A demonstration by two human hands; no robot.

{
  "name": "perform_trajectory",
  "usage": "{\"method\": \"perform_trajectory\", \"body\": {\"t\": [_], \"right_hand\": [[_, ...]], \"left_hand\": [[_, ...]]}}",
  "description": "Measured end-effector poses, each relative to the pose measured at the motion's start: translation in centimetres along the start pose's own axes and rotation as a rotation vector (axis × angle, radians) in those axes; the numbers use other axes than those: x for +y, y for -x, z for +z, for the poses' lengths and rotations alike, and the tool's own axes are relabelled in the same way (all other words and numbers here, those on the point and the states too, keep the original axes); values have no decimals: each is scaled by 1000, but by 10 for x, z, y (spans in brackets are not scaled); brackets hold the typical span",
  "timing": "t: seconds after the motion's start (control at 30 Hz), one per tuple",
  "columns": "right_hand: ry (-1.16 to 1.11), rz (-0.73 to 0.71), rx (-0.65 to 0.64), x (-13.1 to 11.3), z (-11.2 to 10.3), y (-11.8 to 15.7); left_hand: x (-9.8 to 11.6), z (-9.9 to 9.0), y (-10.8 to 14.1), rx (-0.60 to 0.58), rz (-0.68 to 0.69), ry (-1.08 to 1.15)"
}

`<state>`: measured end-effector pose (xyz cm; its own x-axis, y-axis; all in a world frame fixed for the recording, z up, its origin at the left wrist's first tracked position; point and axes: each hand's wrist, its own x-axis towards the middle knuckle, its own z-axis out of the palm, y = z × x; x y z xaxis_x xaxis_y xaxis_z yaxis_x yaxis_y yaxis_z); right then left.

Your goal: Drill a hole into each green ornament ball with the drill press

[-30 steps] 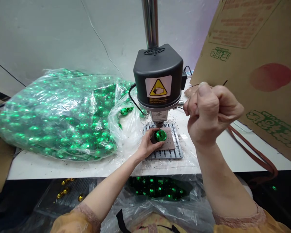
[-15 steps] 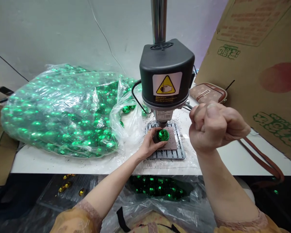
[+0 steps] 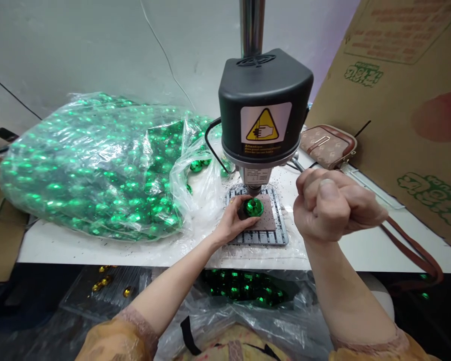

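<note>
Under the chuck of a black drill press, a shiny green faceted ball rests on a brown pad over the slotted metal base. My left hand holds the ball from its left side, thumb in front and fingers behind. The drill tip is hidden or too small to tell apart from the top of the ball. To the right of the press, my right hand is wrapped in a fist round the end of the metal lever.
A big clear bag of green balls fills the table's left side. Another bag of green balls lies below the front edge. A patterned purse and a large cardboard box stand at the right. Dark crumbs surround the base.
The view has shifted slightly, and the press looks a little larger. Both hands keep nearly the same grips and places.
</note>
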<state>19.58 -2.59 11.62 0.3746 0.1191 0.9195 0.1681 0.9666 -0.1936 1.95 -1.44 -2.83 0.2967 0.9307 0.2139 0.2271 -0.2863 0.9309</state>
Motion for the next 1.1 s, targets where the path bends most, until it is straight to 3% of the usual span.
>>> {"method": "perform_trajectory", "body": {"t": [0.33, 0.47, 0.53, 0.63, 0.73, 0.8, 0.87, 0.97, 1.03, 1.1], "right_hand": [[21, -24, 16, 0, -4, 12], [54, 67, 102, -7, 12, -12], [107, 242, 150, -9, 20, -32], [99, 397, 116, -7, 28, -57], [53, 411, 90, -2, 30, -67], [53, 371, 95, 1, 30, -66], [56, 350, 113, 3, 30, -64], [36, 327, 127, 4, 31, -63], [27, 321, 120, 4, 31, -63], [40, 335, 112, 3, 31, -63]], "left_hand": [[-2, 1, 0, 7, 2, -1], [-4, 3, 0, 27, 10, 7], [-2, 6, -1, 41, 6, 37], [6, 8, 1, 79, 3, 37], [18, 6, 19, 202, 66, -118], [22, 3, 45, 250, 174, -251], [20, -2, 79, 186, 332, -358], [9, -10, 132, -82, 572, -532], [1, -15, 159, -253, 645, -627], [-6, -21, 171, -329, 686, -632]]}}
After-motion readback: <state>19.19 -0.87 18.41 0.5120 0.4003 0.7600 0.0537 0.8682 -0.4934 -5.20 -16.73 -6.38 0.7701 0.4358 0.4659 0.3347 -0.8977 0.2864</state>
